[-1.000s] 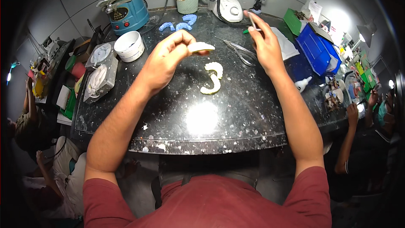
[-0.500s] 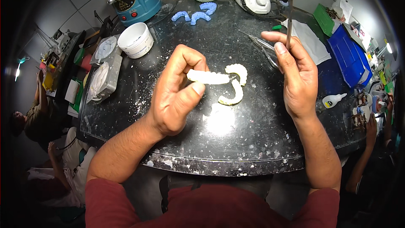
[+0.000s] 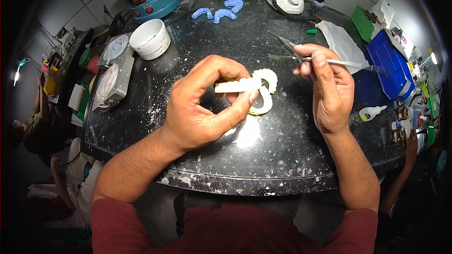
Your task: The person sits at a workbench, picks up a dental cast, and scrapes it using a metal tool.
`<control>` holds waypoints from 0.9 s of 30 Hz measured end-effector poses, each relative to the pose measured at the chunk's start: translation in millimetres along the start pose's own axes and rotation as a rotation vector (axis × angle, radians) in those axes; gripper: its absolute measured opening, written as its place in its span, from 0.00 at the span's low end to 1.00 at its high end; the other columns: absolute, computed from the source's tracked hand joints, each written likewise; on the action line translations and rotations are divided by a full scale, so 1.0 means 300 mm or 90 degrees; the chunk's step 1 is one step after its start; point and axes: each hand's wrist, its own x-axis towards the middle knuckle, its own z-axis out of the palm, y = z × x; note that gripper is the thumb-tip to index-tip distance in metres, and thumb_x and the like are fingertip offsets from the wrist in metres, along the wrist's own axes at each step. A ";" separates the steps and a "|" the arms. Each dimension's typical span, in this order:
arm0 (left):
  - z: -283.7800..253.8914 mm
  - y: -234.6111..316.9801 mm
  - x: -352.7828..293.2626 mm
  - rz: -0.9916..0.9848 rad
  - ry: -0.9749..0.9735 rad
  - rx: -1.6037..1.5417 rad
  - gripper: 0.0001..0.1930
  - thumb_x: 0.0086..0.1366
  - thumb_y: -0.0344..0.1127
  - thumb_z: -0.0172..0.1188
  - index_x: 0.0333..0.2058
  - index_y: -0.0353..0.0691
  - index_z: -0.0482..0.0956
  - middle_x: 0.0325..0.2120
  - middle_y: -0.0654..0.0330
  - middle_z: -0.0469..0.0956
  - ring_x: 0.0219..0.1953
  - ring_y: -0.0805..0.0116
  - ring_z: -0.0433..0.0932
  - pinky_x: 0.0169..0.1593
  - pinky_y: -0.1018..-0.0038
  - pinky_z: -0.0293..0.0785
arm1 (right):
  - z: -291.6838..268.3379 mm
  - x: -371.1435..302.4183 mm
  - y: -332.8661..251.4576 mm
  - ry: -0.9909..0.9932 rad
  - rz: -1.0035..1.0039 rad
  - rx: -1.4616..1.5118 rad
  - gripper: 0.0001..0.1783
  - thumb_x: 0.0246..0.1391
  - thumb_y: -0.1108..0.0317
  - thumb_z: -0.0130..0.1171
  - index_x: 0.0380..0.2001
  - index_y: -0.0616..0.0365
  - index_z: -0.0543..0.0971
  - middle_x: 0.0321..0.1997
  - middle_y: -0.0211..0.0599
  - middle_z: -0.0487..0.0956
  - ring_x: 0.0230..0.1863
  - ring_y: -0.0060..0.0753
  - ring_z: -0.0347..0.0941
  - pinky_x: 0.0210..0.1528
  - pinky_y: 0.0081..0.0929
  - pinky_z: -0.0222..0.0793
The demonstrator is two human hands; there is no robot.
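Note:
My left hand (image 3: 202, 99) pinches a pale dental cast (image 3: 235, 86), with a row of teeth along its upper edge, between thumb and fingertips. Right behind it, on the black table, lie two more arch-shaped pale casts, a far one (image 3: 267, 79) and a near one (image 3: 264, 103), the near one partly covered by my thumb. In my right hand (image 3: 332, 84) is a slim metal spatula (image 3: 339, 62), lying nearly level with its flat blade pointing left toward the casts. A silver, pointed tool (image 3: 286, 41) rests on the table beyond my right fingers, partly hidden by them.
Three blue arch-shaped pieces (image 3: 223, 15) lie at the back. A white tub (image 3: 149, 42) and a grey metal box (image 3: 120, 82) stand left, a blue machine (image 3: 153, 2) behind. To the right are a white cloth (image 3: 341, 42), a small bottle (image 3: 372, 113) and a blue tray (image 3: 388, 66).
My right hand has swung the spatula from upright to nearly level, blade to the left. My left hand has moved a little right with its cast, overlapping the casts on the table.

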 end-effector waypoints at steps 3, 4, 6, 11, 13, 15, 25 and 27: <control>0.003 0.005 0.006 0.000 0.003 0.009 0.11 0.54 0.19 0.62 0.36 0.34 0.74 0.32 0.62 0.74 0.30 0.80 0.69 0.36 0.83 0.65 | 0.015 -0.007 -0.031 -0.027 -0.017 0.062 0.15 0.64 0.67 0.48 0.43 0.69 0.77 0.42 0.41 0.79 0.39 0.24 0.75 0.45 0.23 0.72; 0.000 0.007 0.005 0.007 0.002 0.029 0.11 0.53 0.19 0.63 0.36 0.34 0.74 0.32 0.62 0.74 0.30 0.80 0.69 0.36 0.83 0.65 | 0.015 -0.009 -0.037 -0.043 0.002 0.133 0.14 0.62 0.70 0.50 0.45 0.70 0.76 0.41 0.45 0.80 0.43 0.30 0.78 0.49 0.28 0.73; -0.005 0.005 0.003 0.013 0.000 0.049 0.11 0.53 0.19 0.63 0.35 0.34 0.75 0.32 0.62 0.74 0.30 0.80 0.69 0.37 0.82 0.65 | 0.024 -0.011 -0.033 -0.050 0.010 0.145 0.13 0.62 0.72 0.51 0.45 0.70 0.76 0.41 0.45 0.80 0.44 0.31 0.78 0.50 0.29 0.74; -0.003 -0.018 0.022 0.066 0.013 0.093 0.11 0.53 0.22 0.64 0.36 0.35 0.76 0.33 0.61 0.74 0.37 0.76 0.70 0.42 0.79 0.65 | 0.024 -0.007 -0.028 -0.049 0.003 0.128 0.13 0.62 0.71 0.53 0.46 0.68 0.76 0.42 0.44 0.79 0.44 0.32 0.78 0.48 0.28 0.75; -0.003 -0.018 0.019 0.045 0.009 0.084 0.11 0.54 0.23 0.64 0.37 0.35 0.76 0.34 0.60 0.74 0.39 0.74 0.70 0.44 0.78 0.65 | 0.027 -0.002 -0.022 -0.019 -0.013 0.093 0.13 0.65 0.67 0.50 0.43 0.67 0.78 0.40 0.42 0.79 0.42 0.31 0.78 0.50 0.29 0.74; -0.004 -0.022 0.017 0.013 0.010 0.057 0.11 0.54 0.23 0.63 0.38 0.35 0.76 0.36 0.60 0.73 0.39 0.74 0.70 0.45 0.78 0.65 | 0.015 0.009 0.001 -0.033 -0.075 0.017 0.18 0.69 0.62 0.40 0.40 0.66 0.74 0.44 0.48 0.75 0.43 0.37 0.78 0.52 0.35 0.75; 0.009 -0.039 0.017 -0.022 0.064 -0.040 0.09 0.58 0.27 0.62 0.37 0.36 0.75 0.32 0.63 0.74 0.35 0.77 0.70 0.41 0.79 0.66 | -0.012 0.013 -0.032 0.067 0.092 0.091 0.16 0.69 0.62 0.41 0.39 0.62 0.74 0.17 0.20 0.58 0.21 0.12 0.59 0.26 0.12 0.57; -0.001 -0.039 0.014 -0.154 0.075 -0.233 0.08 0.64 0.33 0.55 0.38 0.34 0.72 0.33 0.62 0.73 0.36 0.78 0.69 0.41 0.79 0.66 | -0.011 0.028 -0.017 0.080 0.036 0.018 0.16 0.68 0.62 0.41 0.44 0.61 0.75 0.20 0.17 0.58 0.20 0.11 0.50 0.25 0.10 0.50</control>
